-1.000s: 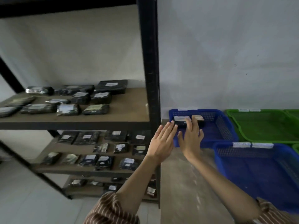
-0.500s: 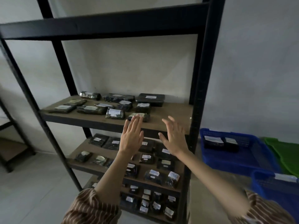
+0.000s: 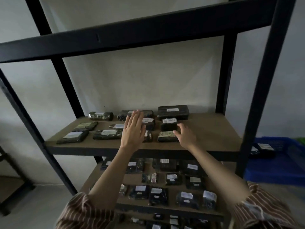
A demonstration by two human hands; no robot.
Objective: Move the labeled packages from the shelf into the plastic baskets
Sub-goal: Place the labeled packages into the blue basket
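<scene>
Several dark wrapped packages with white labels lie on the middle shelf board (image 3: 209, 129). My right hand (image 3: 185, 135) reaches in from the right, and its fingers and thumb curl round the right end of a small black labeled package (image 3: 168, 125). Just in front of that one lies another package (image 3: 165, 136). My left hand (image 3: 133, 129) hovers flat with straight fingers over the packages in the shelf's middle, holding nothing and partly hiding them. A blue plastic basket (image 3: 270, 171) stands at the right behind the shelf post, with two labeled packages (image 3: 264, 148) inside.
A black metal post (image 3: 260, 96) separates the shelf from the baskets. A large flat black package (image 3: 173, 112) sits at the back. The lower shelves (image 3: 165, 182) carry many more labeled packages. A sliver of green basket (image 3: 301, 140) shows at the far right.
The view has swung left from the baskets to the shelf. Both hands moved forward over the middle shelf, and my right hand has reached the small black package.
</scene>
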